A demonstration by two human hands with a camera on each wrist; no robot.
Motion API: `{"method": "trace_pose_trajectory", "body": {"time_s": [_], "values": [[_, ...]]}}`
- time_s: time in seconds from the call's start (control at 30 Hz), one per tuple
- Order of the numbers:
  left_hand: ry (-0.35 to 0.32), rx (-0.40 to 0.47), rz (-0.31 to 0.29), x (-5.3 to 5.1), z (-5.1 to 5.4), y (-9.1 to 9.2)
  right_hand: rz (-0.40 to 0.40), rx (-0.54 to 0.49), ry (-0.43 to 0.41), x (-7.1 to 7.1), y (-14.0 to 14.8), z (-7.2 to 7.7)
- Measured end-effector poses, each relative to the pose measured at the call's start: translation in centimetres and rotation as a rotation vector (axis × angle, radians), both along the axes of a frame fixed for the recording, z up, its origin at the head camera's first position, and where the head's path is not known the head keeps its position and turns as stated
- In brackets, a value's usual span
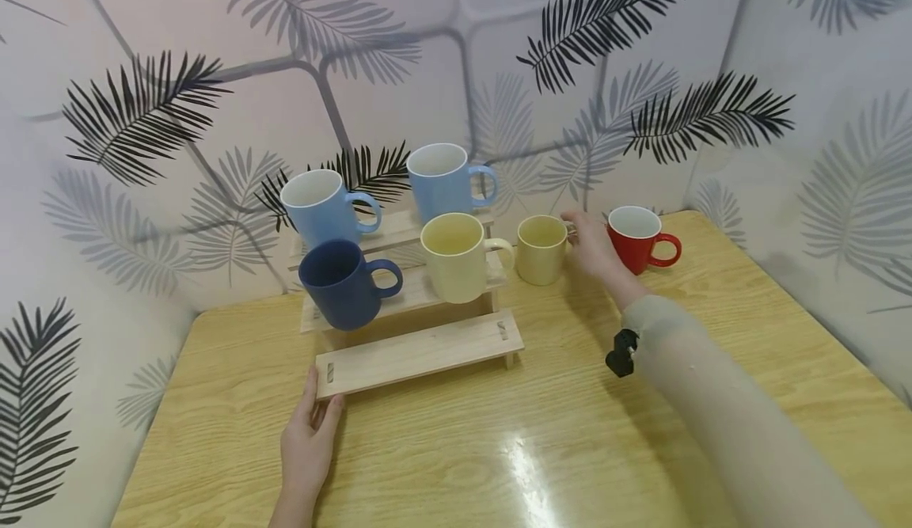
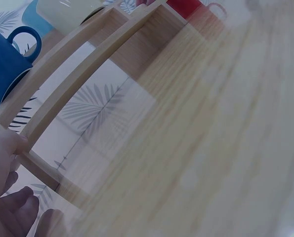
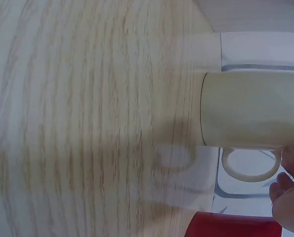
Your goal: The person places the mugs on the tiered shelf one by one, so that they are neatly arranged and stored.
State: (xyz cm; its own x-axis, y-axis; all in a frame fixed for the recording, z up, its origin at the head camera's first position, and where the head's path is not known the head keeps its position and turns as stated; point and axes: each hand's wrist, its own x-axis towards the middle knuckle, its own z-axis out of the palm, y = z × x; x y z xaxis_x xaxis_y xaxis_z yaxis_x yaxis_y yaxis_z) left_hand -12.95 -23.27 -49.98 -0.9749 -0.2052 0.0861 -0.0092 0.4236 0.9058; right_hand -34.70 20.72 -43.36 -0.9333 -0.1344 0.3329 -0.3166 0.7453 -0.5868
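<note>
My left hand (image 1: 308, 441) grips the front left corner of a stepped wooden rack (image 1: 420, 354), thumb at its front edge; the left wrist view shows this hand (image 2: 8, 182) against the rack's end (image 2: 40, 170). At the rack's right, a small yellow mug (image 1: 540, 255) stands upright on the table. My right hand (image 1: 597, 252) pinches its handle near the top; in the right wrist view the fingers (image 3: 291, 190) are at the handle of this mug (image 3: 250, 109). A red mug (image 1: 632, 243) stands just right of that hand, partly behind it.
Two light blue mugs (image 1: 321, 215) (image 1: 438, 188) sit on the rack's top step. On its middle step are a dark blue mug (image 1: 340, 290) and a larger pale yellow mug (image 1: 454, 263). The patterned wall (image 1: 399, 5) rises behind the wooden table (image 1: 427, 465).
</note>
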Motion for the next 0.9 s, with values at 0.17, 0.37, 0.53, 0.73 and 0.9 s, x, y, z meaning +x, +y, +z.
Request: {"method": "trace_pose_trajectory", "body": {"time_s": [0.17, 0.37, 0.53, 0.73, 0.9], "values": [[-0.004, -0.002, 0.005, -0.1, 0.0, 0.1, 0.031, -0.001, -0.082, -0.2, -0.1, -0.1], [-0.002, -0.006, 0.005, -0.2, 0.1, 0.1, 0.033, 0.012, -0.091, -0.1, -0.1, 0.0], [-0.002, -0.003, 0.006, -0.2, 0.0, 0.0, 0.007, 0.063, -0.011, -0.1, 0.2, -0.2], [-0.002, 0.022, 0.004, -0.3, 0.0, -0.1, -0.039, 0.049, 0.006, 0.9, 0.8, -0.7], [-0.001, 0.042, 0.002, -0.3, 0.0, -0.2, -0.026, -0.030, -0.035, 1.9, 0.9, -1.0]]}}
